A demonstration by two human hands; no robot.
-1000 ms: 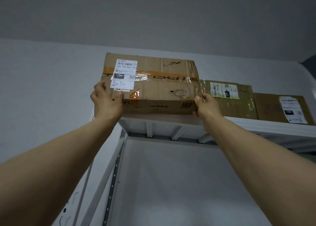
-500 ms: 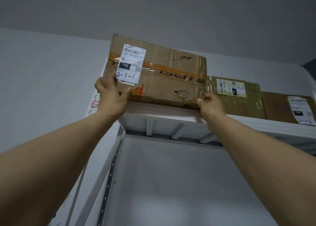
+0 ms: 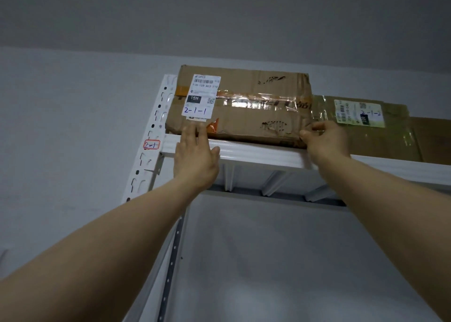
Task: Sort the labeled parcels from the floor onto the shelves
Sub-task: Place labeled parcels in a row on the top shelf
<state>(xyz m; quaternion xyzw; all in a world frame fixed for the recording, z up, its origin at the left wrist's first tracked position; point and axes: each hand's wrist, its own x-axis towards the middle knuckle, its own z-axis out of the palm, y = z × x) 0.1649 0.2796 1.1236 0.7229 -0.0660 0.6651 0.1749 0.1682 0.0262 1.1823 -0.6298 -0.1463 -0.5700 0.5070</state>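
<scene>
left hand [image 3: 195, 156] flat, fingers straight, pressing front of parcel 2-1-1 [image 3: 244, 107] just above shelf rail [image 3: 256, 151] | right hand [image 3: 327, 141] fingers curled on its lower right corner | parcel on shelf, front edge at rail | risk: tipping forward off rail on early release | right side touching parcel 2-1-2 [image 3: 366, 136], no side room; likely room only rearward from rail toward wall [image 3: 73, 102]

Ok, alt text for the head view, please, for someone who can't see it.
A person's left hand presses flat against the front of a worn cardboard parcel marked 2-1-1 lying on the white shelf, while the right hand grips its lower right corner. Beside it, to the right, sits a taped parcel marked 2-1-2.
</scene>
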